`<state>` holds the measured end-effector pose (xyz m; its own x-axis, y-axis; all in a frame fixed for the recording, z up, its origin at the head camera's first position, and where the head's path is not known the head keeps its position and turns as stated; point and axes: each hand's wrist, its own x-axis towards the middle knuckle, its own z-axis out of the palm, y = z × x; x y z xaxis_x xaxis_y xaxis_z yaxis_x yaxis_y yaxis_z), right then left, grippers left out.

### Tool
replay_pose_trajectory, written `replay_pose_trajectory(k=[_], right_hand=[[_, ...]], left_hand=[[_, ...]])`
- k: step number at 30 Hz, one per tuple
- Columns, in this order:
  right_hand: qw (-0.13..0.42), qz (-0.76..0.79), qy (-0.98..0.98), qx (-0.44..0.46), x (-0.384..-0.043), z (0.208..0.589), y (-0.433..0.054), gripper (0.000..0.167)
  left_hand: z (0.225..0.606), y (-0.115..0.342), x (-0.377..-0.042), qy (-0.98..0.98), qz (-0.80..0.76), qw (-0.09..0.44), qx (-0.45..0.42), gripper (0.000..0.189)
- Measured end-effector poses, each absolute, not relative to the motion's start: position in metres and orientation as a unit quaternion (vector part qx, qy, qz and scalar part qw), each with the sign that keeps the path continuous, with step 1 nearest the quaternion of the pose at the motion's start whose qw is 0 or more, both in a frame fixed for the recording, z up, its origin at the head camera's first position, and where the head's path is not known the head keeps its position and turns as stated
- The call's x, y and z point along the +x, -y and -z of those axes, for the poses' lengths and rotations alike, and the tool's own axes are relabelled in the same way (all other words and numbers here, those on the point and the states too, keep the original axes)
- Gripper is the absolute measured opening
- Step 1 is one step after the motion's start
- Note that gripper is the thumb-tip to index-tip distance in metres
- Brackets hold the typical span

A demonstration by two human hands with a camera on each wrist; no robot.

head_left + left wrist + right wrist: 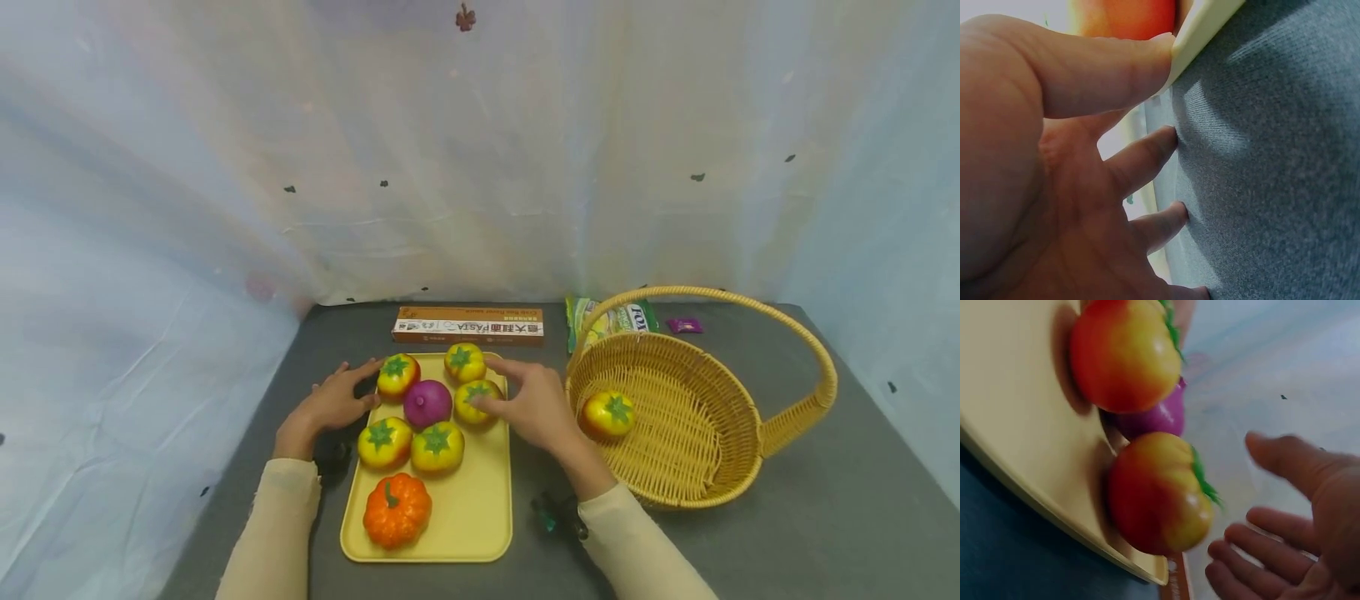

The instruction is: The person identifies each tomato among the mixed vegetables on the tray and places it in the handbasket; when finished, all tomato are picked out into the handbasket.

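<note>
On the tray [472, 521], a roundish tomato-like fruit [474, 392] is partly covered by the thumb of the right hand [536, 408], just left of that palm; the left hand [335, 402] is positioned farther off. Both are held open, nothing gripped, tray rim touched by the left thumb.

a right hand [1332, 537] is seen at lower right, its thumb held apart from its fingers, near a red-and-yellow fruit [1157, 494] capped with green leaves. a second fruit [1122, 359] of the same colours is shown higher up, and a purple bulb [1155, 419] is partly hidden behind the pair, which are set on a pale yellow tray [1010, 381]. beyond the tray's slanted rim, a dark surface [1010, 537] is glimpsed, and a pale backdrop [1260, 375] is spread at right.
</note>
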<state>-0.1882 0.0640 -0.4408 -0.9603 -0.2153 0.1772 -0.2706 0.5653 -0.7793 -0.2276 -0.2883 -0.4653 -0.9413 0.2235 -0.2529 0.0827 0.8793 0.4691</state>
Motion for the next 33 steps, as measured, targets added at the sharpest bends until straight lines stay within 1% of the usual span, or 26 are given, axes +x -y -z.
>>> replay_pose_trajectory(k=[5,10,15,19,24,29,33], right_hand=[[0.015,-0.421,0.896,0.14,-0.19,0.453,-0.058,0.057],[-0.001,-0.408,0.901,0.146,-0.19,0.459,-0.055,0.057],[0.006,-0.401,0.905,0.145,-0.19,0.459,-0.055,0.056],[0.02,-0.403,0.902,0.155,-0.185,0.448,-0.055,0.055],[0.031,-0.418,0.89,0.179,-0.173,0.421,-0.059,0.058],[0.008,-0.487,0.846,0.218,-0.159,0.4,-0.073,0.06],[-0.012,-0.537,0.807,0.247,-0.148,0.394,-0.097,0.06]], left_hand=[[0.465,0.288,-0.227,-0.958,-0.231,0.151,0.079,0.071],[0.465,0.287,-0.227,-0.959,-0.229,0.15,0.077,0.072],[0.465,0.288,-0.227,-0.958,-0.232,0.149,0.078,0.072],[0.466,0.289,-0.227,-0.957,-0.234,0.151,0.079,0.072],[0.467,0.29,-0.228,-0.956,-0.238,0.151,0.081,0.072],[0.468,0.291,-0.228,-0.957,-0.235,0.155,0.078,0.072],[0.469,0.291,-0.229,-0.957,-0.235,0.154,0.078,0.072]])
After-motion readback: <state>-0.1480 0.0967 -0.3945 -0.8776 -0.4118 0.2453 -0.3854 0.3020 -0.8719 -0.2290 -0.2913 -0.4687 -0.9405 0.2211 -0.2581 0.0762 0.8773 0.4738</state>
